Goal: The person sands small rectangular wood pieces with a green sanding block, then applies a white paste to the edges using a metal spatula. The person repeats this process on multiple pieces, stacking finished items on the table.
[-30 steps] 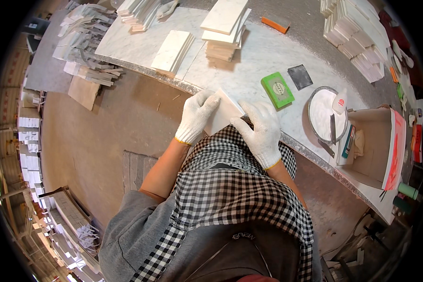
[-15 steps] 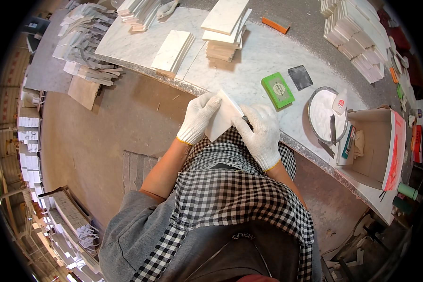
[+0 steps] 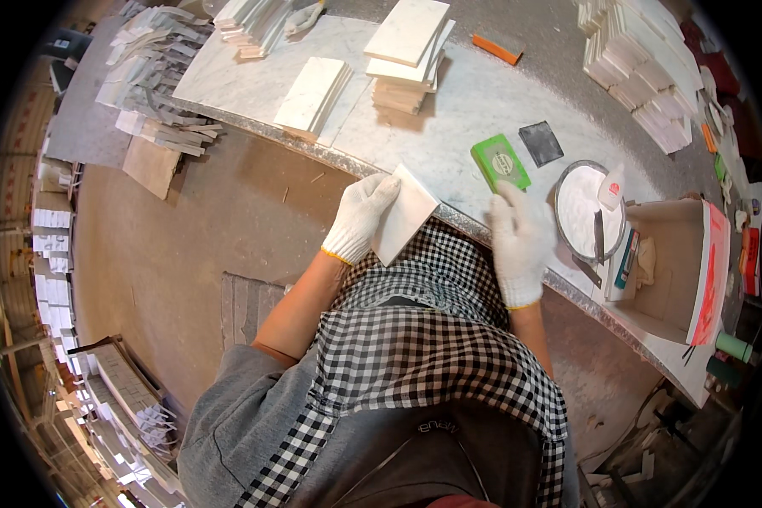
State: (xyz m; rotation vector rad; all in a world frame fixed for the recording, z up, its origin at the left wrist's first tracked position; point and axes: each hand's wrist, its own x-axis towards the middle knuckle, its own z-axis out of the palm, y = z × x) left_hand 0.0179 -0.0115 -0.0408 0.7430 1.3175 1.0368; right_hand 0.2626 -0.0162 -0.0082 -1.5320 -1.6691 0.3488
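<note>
Landmark: the green sanding block [image 3: 500,162], lying flat on the counter [image 3: 449,110]; every place below is given from it.
Left hand [image 3: 360,218]: gloved, closed on the white tile [image 3: 405,212], fingers wrapped over its left edge; well to the left of the block, at the counter's near edge.
White tile: a thin rectangular slab, tilted, one corner over the counter's rim, the rest above the checked apron [image 3: 423,339].
Right hand [image 3: 521,241]: gloved, fingers loosely spread and holding nothing, just below the block, fingertips near its lower end, not touching as far as I can tell.
Doing it well: judged from the reach, take the block squarely by its long sides, keep the tile braced against the counter's rim, and keep the left fingers clear of the edge to be worked.
Materials: the counter is grey-veined marble, dusty; the tile is smooth and pale with crisp corners; the gloves are white knit with yellow cuffs.
Shapes nearby: a dark square pad [image 3: 540,142] just right of the block; a round dish of white powder [image 3: 586,207] farther right; stacked tiles [image 3: 408,52] above-left.
</note>
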